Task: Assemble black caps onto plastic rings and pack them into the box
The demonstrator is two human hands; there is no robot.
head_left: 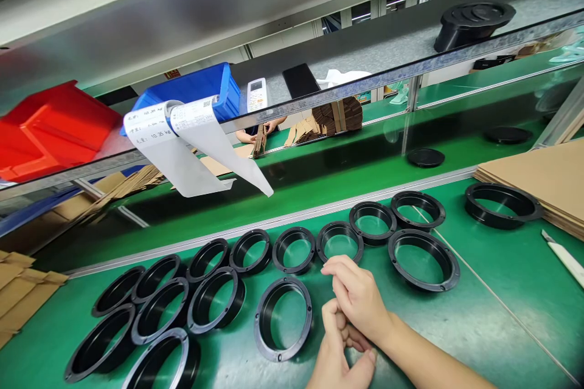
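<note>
My right hand [358,299] is above my left hand [340,346] at the lower middle, and the two touch. Both have curled fingers, and I see nothing in them. Just left of them a black flanged ring [283,319] lies on the green table. Behind my right fingertips is another black ring [340,242], partly covered by them. Off to the right sits a larger black ring [424,260]. More black rings [216,301] of the same kind stand in rough rows to the left, some overlapping in view.
A white-handled cutter [563,258] and cardboard sheets [538,176] lie at right. Folded cardboard [27,292] is at left. Overhead, a shelf holds a red bin [55,127], a blue bin [196,88], hanging label strips [182,164], a remote [257,95] and a black fitting [474,21]. Another person's hands [260,130] show behind.
</note>
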